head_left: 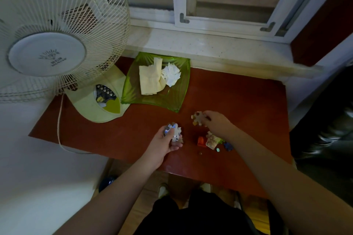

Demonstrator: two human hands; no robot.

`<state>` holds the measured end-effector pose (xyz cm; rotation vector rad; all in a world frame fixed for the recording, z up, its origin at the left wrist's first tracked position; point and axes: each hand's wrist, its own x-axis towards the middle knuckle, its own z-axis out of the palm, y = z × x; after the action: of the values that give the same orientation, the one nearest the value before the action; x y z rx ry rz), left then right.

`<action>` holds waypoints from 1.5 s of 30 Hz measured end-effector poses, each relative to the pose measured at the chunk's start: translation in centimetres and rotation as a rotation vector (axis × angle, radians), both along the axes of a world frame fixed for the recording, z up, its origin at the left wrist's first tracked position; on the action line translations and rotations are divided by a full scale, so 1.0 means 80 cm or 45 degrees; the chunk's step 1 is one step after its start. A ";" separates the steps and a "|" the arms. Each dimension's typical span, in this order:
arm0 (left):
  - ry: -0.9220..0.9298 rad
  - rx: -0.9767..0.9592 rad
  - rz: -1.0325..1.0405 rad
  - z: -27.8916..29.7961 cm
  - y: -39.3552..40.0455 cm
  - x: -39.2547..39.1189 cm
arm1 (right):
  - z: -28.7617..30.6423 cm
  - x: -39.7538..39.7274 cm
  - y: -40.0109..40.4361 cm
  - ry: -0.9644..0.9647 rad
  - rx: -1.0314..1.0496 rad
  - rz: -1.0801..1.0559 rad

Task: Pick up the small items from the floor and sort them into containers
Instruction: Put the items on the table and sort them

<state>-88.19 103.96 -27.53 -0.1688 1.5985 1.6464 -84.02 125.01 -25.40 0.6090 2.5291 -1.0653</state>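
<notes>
Right hand (215, 123) pinches one puzzle piece (198, 118), left hand (168, 139) clutches several; green dish (172, 101) lies up-left of the right hand's pinch, nearer it than the left.

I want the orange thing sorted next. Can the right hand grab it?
Probably yes. The orange piece lies just beside the right hand, nothing covering it, but that hand already holds a puzzle piece.

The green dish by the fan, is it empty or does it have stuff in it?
Not empty. The green dish holds a folded cream napkin and a crumpled white tissue; no puzzle pieces show in it.
</notes>
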 end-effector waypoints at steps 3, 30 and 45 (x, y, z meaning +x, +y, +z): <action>0.008 0.030 -0.045 0.002 0.013 0.000 | 0.019 0.012 0.009 0.072 -0.067 0.006; 0.059 -0.053 -0.139 0.010 0.070 0.009 | -0.058 0.071 0.023 -0.054 0.468 0.304; 0.099 -0.039 -0.073 0.003 0.079 0.017 | -0.059 0.062 0.033 -0.005 0.709 0.399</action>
<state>-86.80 110.27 -27.28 -0.0743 1.6719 1.6025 -79.07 127.62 -30.15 0.3202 2.7974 -0.2463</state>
